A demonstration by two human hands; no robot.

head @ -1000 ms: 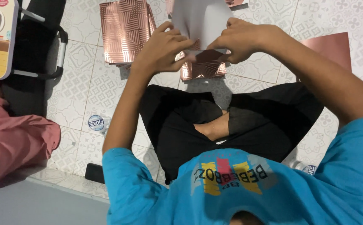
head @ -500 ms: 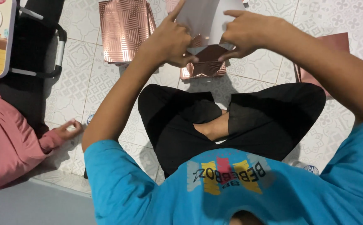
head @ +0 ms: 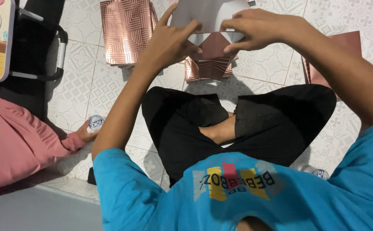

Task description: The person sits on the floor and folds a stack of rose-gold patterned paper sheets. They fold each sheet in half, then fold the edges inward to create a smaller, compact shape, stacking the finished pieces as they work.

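Tiled floor (head: 255, 64), hands (head: 171, 42) folding cropped sheet (head: 208, 15)

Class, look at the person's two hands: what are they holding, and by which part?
Both the left hand and right hand pinch one folded paper sheet, grey outside, copper inside, along its lower folded edge.

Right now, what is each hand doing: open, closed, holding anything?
Left hand: closed, pinching the left side of the folded sheet, index finger raised.
Right hand: closed, pinching the same sheet's right side.
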